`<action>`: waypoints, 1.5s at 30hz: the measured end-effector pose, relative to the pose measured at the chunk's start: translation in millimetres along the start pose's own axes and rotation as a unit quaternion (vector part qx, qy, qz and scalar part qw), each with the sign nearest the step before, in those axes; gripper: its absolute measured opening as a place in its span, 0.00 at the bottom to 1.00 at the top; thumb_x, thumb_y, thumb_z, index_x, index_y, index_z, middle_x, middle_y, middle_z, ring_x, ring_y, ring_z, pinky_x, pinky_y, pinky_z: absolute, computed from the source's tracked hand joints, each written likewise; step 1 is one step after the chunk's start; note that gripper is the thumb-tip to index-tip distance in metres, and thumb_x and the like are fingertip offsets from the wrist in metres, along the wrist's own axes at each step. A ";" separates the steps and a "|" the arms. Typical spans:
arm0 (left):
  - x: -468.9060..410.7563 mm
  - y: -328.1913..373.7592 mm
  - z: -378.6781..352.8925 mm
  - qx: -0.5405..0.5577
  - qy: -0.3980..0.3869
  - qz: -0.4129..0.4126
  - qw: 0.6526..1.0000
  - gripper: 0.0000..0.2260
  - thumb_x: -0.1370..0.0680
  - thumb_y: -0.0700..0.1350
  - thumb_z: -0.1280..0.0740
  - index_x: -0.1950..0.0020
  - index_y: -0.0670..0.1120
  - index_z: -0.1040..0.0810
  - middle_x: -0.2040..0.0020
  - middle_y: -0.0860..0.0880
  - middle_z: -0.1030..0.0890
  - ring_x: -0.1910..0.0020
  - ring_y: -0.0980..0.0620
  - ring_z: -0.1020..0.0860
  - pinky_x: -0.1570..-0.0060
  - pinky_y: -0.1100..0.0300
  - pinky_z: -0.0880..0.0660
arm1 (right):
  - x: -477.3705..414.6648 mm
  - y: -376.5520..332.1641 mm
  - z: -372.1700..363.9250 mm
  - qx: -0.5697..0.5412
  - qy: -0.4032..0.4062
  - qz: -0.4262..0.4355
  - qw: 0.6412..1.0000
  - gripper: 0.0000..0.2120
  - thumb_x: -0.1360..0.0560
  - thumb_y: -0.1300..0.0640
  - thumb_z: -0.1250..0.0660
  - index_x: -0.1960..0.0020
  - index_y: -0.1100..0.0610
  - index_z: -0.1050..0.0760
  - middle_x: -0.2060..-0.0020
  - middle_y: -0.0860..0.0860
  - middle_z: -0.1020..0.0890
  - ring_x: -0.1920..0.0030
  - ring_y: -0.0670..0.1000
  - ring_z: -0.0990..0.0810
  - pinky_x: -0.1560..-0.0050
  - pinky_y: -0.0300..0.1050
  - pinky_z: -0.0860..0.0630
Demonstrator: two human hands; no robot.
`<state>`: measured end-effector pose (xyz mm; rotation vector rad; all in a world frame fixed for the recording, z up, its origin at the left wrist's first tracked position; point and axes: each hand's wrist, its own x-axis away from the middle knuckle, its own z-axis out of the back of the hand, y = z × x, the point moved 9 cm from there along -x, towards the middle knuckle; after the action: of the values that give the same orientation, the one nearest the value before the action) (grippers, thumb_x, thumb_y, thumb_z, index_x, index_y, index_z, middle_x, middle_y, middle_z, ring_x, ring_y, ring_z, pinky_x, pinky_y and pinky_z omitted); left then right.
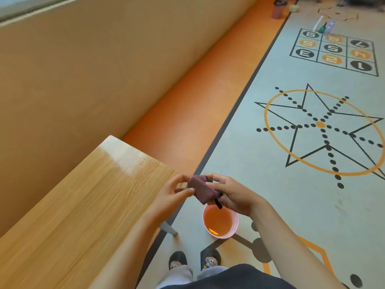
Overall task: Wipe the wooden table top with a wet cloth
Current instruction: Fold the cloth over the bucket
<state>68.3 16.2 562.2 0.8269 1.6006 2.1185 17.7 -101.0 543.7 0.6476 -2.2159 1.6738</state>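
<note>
Both grips pinching fuzzy, seemingly damp cloth [200,189]

Purple cloth [200,189] with black trim; pale wood-grain table top [83,205]. Pink bucket [220,223] holding orange-tinted water. Grey floor [270,184] printed with black star, orange ring, numbered grid [334,51].

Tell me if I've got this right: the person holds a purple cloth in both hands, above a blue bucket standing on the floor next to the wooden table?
Nearly. The bucket is pink, not blue, as the head view shows. The rest holds: both the left hand and right hand hold the purple cloth above it, and it stands on the floor beside the wooden table.
</note>
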 end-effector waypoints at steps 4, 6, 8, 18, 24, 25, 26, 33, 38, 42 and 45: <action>-0.8 9.7 5.2 0.012 -0.022 -0.012 1.000 0.06 0.22 0.44 0.34 0.46 0.46 0.23 0.47 0.49 0.19 0.48 0.56 0.20 0.46 0.62 0.25 | -6.1 -5.9 2.9 0.021 0.004 0.006 1.000 0.15 0.23 0.56 0.35 0.37 0.58 0.27 0.46 0.60 0.19 0.45 0.57 0.18 0.45 0.49 0.21; -0.7 10.6 7.6 0.023 -0.027 -0.016 0.999 0.04 0.22 0.42 0.34 0.49 0.44 0.23 0.50 0.46 0.19 0.51 0.56 0.20 0.49 0.61 0.24 | -7.6 -8.4 3.3 0.041 0.007 0.017 0.999 0.13 0.23 0.57 0.35 0.40 0.60 0.27 0.50 0.58 0.19 0.48 0.54 0.18 0.45 0.49 0.22; 0.5 9.6 11.0 0.026 -0.026 -0.017 0.999 0.07 0.25 0.46 0.32 0.51 0.44 0.24 0.54 0.44 0.19 0.55 0.53 0.20 0.51 0.57 0.23 | -7.7 -12.3 4.6 0.039 0.016 0.034 0.999 0.11 0.23 0.58 0.34 0.42 0.61 0.27 0.53 0.56 0.19 0.52 0.51 0.19 0.51 0.44 0.21; -1.2 -8.3 25.8 0.070 0.008 0.057 0.996 0.04 0.23 0.44 0.34 0.51 0.44 0.25 0.54 0.42 0.18 0.57 0.47 0.20 0.55 0.51 0.23 | -9.2 -25.7 9.6 0.054 0.082 0.085 0.991 0.07 0.24 0.61 0.33 0.47 0.60 0.27 0.56 0.57 0.16 0.55 0.53 0.17 0.53 0.46 0.21; 0.0 -5.9 -6.6 0.304 -0.136 0.119 0.935 0.11 0.24 0.42 0.33 0.44 0.42 0.26 0.45 0.38 0.22 0.45 0.41 0.21 0.44 0.49 0.23 | -2.8 -38.7 18.2 0.011 0.107 0.098 0.989 0.04 0.23 0.64 0.35 0.48 0.60 0.26 0.63 0.53 0.19 0.69 0.44 0.23 0.72 0.33 0.30; 1.3 -4.0 -9.4 0.333 -0.158 0.120 0.922 0.13 0.26 0.39 0.33 0.42 0.41 0.27 0.44 0.37 0.23 0.44 0.40 0.22 0.44 0.50 0.22 | -2.4 -39.2 18.4 -0.003 0.100 0.097 0.990 0.04 0.23 0.64 0.36 0.48 0.60 0.25 0.63 0.53 0.19 0.70 0.44 0.23 0.73 0.33 0.30; 1.2 -3.0 -10.1 0.344 -0.168 0.115 0.916 0.16 0.27 0.36 0.34 0.40 0.40 0.28 0.42 0.36 0.25 0.43 0.38 0.23 0.43 0.51 0.23 | -2.5 -38.4 19.5 -0.018 0.095 0.095 0.991 0.05 0.23 0.64 0.36 0.48 0.60 0.25 0.62 0.54 0.19 0.68 0.45 0.22 0.71 0.34 0.28; -12.2 2.4 5.1 0.291 -0.047 0.091 0.951 0.16 0.26 0.35 0.31 0.39 0.38 0.26 0.47 0.37 0.19 0.48 0.41 0.19 0.53 0.58 0.19 | -7.0 -20.0 36.3 -0.052 0.139 0.051 0.988 0.11 0.23 0.60 0.35 0.41 0.59 0.25 0.51 0.59 0.17 0.53 0.54 0.17 0.52 0.46 0.20; -21.6 2.8 18.7 0.242 0.054 0.097 0.964 0.13 0.27 0.36 0.29 0.44 0.36 0.24 0.48 0.36 0.18 0.52 0.43 0.17 0.60 0.63 0.20 | 11.8 -50.8 45.3 0.180 0.259 0.144 0.938 0.11 0.27 0.53 0.29 0.45 0.47 0.23 0.47 0.44 0.19 0.45 0.43 0.22 0.44 0.39 0.24; -22.9 6.2 15.7 0.257 0.046 0.088 0.961 0.16 0.29 0.39 0.28 0.43 0.37 0.23 0.49 0.37 0.17 0.51 0.42 0.17 0.54 0.58 0.19 | 7.8 -62.8 1.5 0.359 0.168 0.200 0.896 0.15 0.31 0.48 0.27 0.45 0.41 0.24 0.44 0.39 0.24 0.40 0.39 0.29 0.43 0.30 0.31; -23.3 5.6 13.6 0.259 0.034 0.089 0.961 0.20 0.32 0.44 0.27 0.43 0.38 0.22 0.49 0.39 0.17 0.49 0.43 0.17 0.51 0.54 0.19 | 5.0 -68.1 -7.8 0.429 0.197 0.249 0.846 0.14 0.31 0.48 0.26 0.46 0.44 0.23 0.46 0.40 0.25 0.41 0.39 0.32 0.45 0.25 0.34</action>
<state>95.2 10.7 564.6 1.0989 2.2417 1.8706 48.1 -109.7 604.7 -0.1644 -1.3188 2.7743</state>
